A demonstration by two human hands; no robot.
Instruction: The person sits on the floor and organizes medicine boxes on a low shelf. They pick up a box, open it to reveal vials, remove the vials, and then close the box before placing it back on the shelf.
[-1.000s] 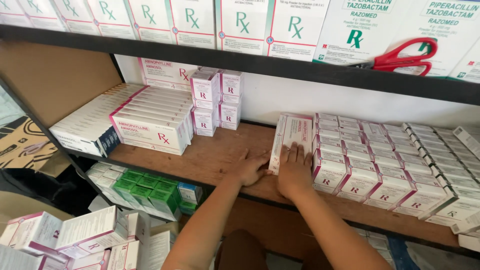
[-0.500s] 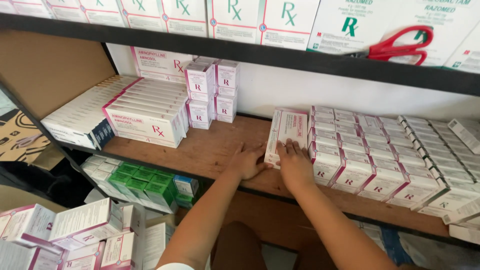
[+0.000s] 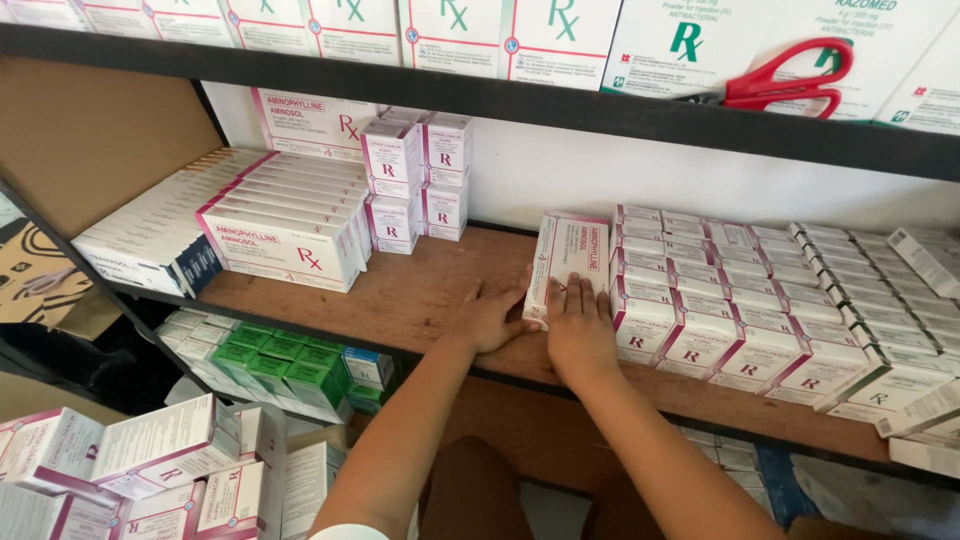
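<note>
A flat white-and-pink medicine box (image 3: 571,255) lies on the wooden shelf (image 3: 420,290), pressed against a block of several small pink-and-white boxes (image 3: 700,310). My right hand (image 3: 578,325) rests flat on the near end of that box, fingers spread. My left hand (image 3: 492,318) lies on the shelf at the box's left edge, its thumb touching the side. Neither hand grips anything.
Long white-and-pink cartons (image 3: 275,225) fill the shelf's left side, with small stacked boxes (image 3: 415,180) behind. Red scissors (image 3: 790,85) lie on the upper shelf among large cartons. Green boxes (image 3: 270,365) sit on the lower shelf. Loose cartons (image 3: 150,470) are piled at bottom left.
Both hands have stayed on the flat box. It now sits tighter against the block of small boxes, and the view has drifted slightly.
</note>
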